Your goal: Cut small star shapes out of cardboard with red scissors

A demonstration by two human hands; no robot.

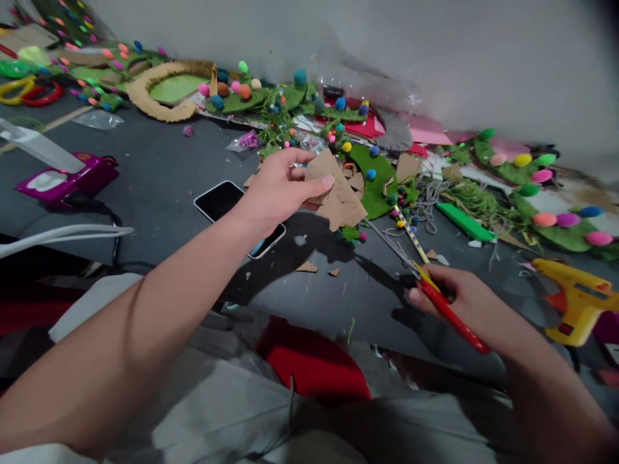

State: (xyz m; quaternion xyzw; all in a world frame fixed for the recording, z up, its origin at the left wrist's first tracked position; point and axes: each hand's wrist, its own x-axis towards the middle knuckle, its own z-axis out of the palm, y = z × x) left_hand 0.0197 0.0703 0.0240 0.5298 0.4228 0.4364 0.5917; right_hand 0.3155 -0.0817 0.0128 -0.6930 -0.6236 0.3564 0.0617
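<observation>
Between the thumb and fingers of my left hand is a piece of brown cardboard with a jagged cut edge. My left hand is closed on it, raised above the table. My right hand grips scissors with red and yellow handles, the blades pointing toward the cardboard and close to its lower right corner. Small cardboard scraps lie on the table below. A smartphone lies partly hidden under my left forearm.
Green felt pieces with coloured pompoms line the wall, beside a C-shaped cardboard form. A yellow glue gun is at the right, near a green comb. A purple device with cables sits at the left.
</observation>
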